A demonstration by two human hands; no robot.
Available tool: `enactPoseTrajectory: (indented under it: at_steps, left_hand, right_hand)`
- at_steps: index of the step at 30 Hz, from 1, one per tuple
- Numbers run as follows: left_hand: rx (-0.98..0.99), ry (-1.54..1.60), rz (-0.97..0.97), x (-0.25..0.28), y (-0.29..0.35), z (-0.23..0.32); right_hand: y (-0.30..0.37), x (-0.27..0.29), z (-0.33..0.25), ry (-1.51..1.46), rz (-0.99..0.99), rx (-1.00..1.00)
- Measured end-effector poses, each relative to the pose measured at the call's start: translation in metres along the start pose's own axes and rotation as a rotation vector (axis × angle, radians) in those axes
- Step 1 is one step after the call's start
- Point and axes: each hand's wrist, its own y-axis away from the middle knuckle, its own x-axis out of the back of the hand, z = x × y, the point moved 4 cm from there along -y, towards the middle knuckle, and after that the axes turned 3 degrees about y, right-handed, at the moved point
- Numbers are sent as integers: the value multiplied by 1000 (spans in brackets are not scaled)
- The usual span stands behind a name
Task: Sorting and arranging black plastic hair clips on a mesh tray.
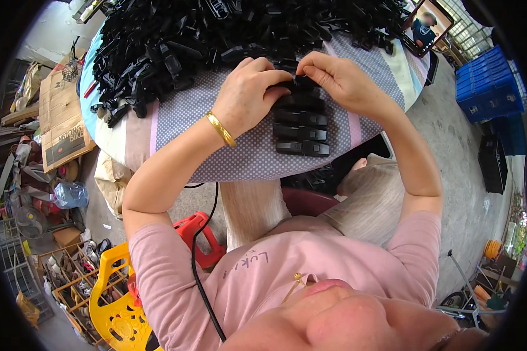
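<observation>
Your left hand (249, 96) and your right hand (339, 79) meet over the table (228, 126), which is covered with a dotted grey cloth. Both hands close on one small black plastic part (298, 83), held between them at the far end of a short column of parts. The left fingers (272, 78) curl over the part's left end; the right thumb and forefinger pinch its right end. Each grip is narrow and bears on the part.

A gold bangle (221, 128) sits on your left wrist.

Directly below the held part, three finished black pieces (302, 131) lie flat in a stack-like row on the cloth, each touching or just beside the next. The nearest one lies close to the table's front edge.

Beyond your hands, a large heap of loose black parts (216, 35) covers the far half of the table, spreading to its left rim.

A phone (425, 26) stands tilted at the far right of the table. A yellow plastic chair (114, 298) and a red stool (196, 234) stand on the floor at your left. Blue crates (489, 85) stand well apart on the right.
</observation>
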Motion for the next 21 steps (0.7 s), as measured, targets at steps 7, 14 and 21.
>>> enactPoseTrajectory:
  at_steps: [7, 14, 21]
  left_hand:
    - [9, 16, -2, -1, -1, -1]
    - [7, 51, 38, 1, 0, 1]
    - [86, 36, 15, 5, 4, -2]
  right_hand:
    - [-5, 0, 4, 73, 181, 2]
    - [3, 8, 5, 151, 2, 7]
    - [11, 16, -10, 455, 41, 135]
